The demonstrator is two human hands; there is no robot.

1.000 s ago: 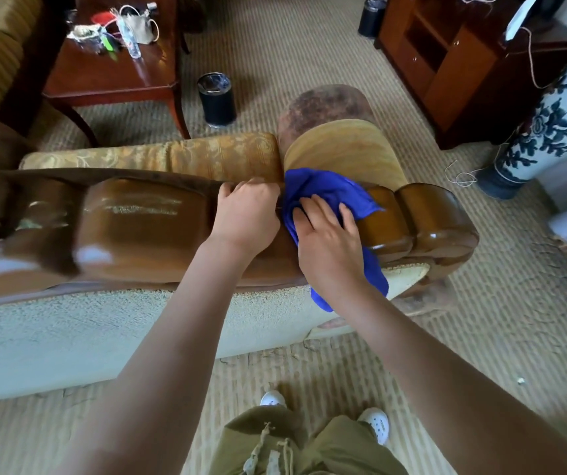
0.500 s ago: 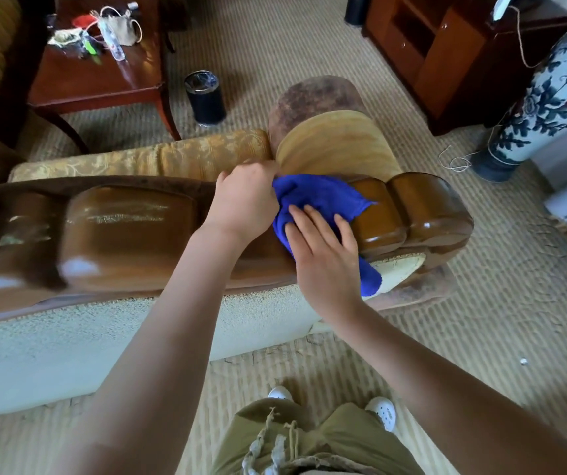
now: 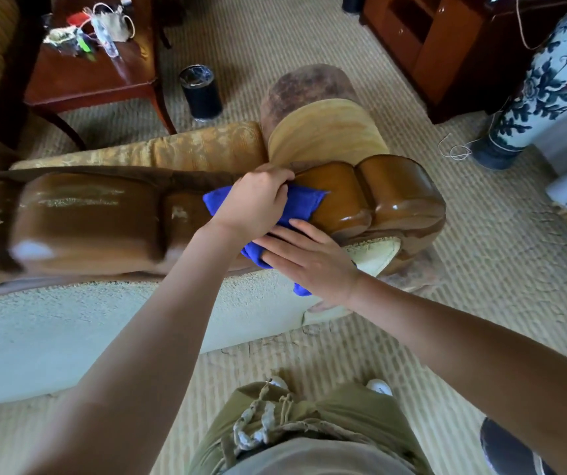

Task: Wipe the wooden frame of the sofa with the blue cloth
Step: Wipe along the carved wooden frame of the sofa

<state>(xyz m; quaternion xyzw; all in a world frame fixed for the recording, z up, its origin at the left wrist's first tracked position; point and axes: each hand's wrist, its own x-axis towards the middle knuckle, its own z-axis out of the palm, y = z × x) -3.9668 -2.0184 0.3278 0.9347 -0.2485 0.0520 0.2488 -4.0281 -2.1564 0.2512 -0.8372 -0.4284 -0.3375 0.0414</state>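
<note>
A bright blue, soft folded cloth is spread over the top of the glossy, carved brown wooden frame at the sofa's back, near its rounded right end. The left hand lies across the cloth with its fingers curled over the far edge, apparently gripping it against the wood so it cannot slip. The right hand is laid flat on the cloth's lower part, fingers straight, pressing it against the frame's near face; a corner hangs below the palm. Both hands appear to be used so that pressure is spread across the curved surface. The long stretch of frame to the left is judged yet to be covered.
</note>
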